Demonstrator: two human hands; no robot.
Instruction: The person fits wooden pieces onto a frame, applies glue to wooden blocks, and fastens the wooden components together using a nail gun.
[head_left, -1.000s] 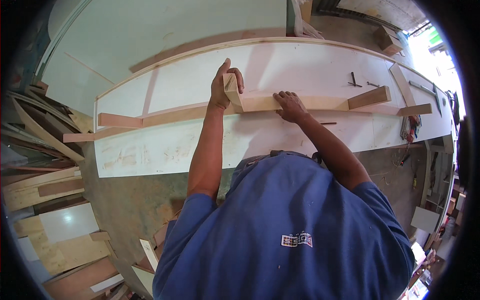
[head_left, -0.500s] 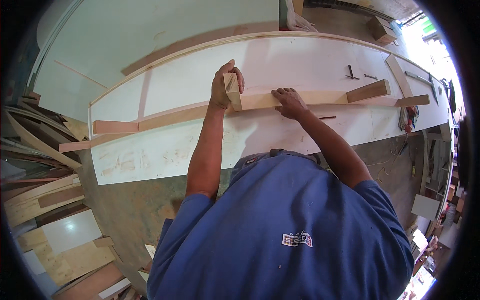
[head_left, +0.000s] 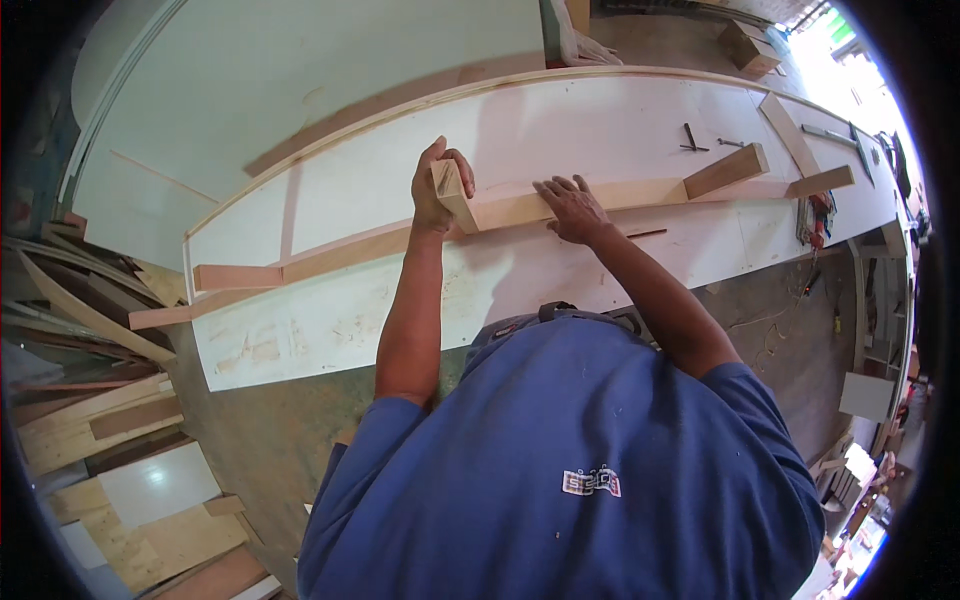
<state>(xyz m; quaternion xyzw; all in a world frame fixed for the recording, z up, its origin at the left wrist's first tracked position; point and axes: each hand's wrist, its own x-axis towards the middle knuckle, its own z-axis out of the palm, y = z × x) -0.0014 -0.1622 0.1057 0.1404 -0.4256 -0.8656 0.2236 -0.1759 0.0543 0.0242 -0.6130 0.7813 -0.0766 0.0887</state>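
Observation:
A long pale wooden beam (head_left: 640, 194) lies across the white work surface (head_left: 370, 155). Wrapped round a short wooden block (head_left: 458, 203), my left hand (head_left: 428, 198) holds it standing up at the beam's middle. The block leans slightly, and its cut end shows at the top. To the right, my right hand (head_left: 575, 211) lies on the beam with its fingers stretched apart. Other wooden pieces meet the beam at both ends: a reddish block (head_left: 238, 277) at the left and a brown block (head_left: 726, 171) at the right.
Dark metal tools (head_left: 690, 138) and a small wrench (head_left: 731, 142) lie beyond the beam. A dark thin rod (head_left: 647, 233) lies on its near side. At the far right are a square (head_left: 840, 137) and a red tool (head_left: 817, 222). Wood offcuts (head_left: 110, 420) are piled left.
The whole view has shifted slightly. My left hand still grips the block, and my right hand stays on the beam with its fingers a little more spread.

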